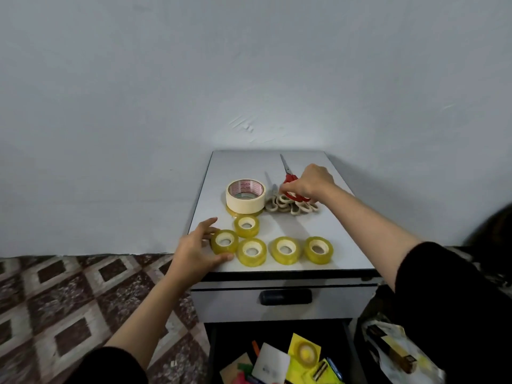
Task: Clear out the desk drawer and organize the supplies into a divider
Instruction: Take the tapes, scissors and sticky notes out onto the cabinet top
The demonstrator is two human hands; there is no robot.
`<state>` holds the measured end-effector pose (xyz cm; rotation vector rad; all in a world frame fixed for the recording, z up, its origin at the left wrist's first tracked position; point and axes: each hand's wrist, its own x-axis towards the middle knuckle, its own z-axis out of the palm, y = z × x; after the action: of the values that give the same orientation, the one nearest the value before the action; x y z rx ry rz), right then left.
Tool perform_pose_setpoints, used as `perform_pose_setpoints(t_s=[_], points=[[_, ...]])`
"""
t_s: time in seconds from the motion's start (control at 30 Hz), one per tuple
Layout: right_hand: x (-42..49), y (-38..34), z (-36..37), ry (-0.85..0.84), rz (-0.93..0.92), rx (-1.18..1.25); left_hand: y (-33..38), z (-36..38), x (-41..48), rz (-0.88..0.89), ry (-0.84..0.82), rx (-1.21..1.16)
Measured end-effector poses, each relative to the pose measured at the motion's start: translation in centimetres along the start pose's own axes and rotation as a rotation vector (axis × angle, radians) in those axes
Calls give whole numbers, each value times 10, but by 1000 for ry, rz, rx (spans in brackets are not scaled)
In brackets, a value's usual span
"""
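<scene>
Wall (249, 65): pale blue-grey, rough plaster, fills the upper half. Floor tiles (69, 295): brown-and-cream diamond pattern, 8 o'clock of frame.

Boxy grey cabinet (318, 225) sits centre frame with a smooth matte laminate top. I see its grey upper drawer front (221, 303) closed, with a black oval handle (286, 297).

Open black-walled drawer (212, 353) at 6 o'clock holds loose supplies: yellow packets, a white card, coloured pens. Rest too cluttered to tell. Crumpled white plastic bag (399, 353) at 4 o'clock beside it.

On the cabinet top:
- Wide cream masking-tape roll (245, 199) lies flat at 11 o'clock, a yellowish edge showing under it.
- Five small glossy clear-yellow tape rolls with white cores lie flat from 6 to 8 o'clock near the front edge.
- Heap of small cream rings (285, 206) touches the masking tape on its 3 o'clock side.
- Red-handled steel scissors (288, 176) sit at 1 o'clock, blades pointing to 12, handles over the heap.

Left hand (194, 250): fingers and thumb curled round the leftmost clear-yellow roll (224, 241), gripping it on the surface.

Right hand (313, 182): fingertips pinch the scissors' red handle.
</scene>
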<state>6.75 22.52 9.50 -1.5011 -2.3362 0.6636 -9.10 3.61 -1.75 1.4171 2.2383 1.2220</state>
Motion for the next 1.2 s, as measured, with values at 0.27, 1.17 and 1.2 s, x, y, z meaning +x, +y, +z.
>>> perform_pose_setpoints(t_s=[0.27, 1.17, 1.2], points=[[30, -26, 12, -82, 19, -224, -11, 2, 3, 66, 23, -138], [23, -23, 28, 71, -21, -105, -10, 2, 4, -19, 5, -169], [16, -21, 26, 98, -23, -78, -8, 1, 4, -40, 1, -156]])
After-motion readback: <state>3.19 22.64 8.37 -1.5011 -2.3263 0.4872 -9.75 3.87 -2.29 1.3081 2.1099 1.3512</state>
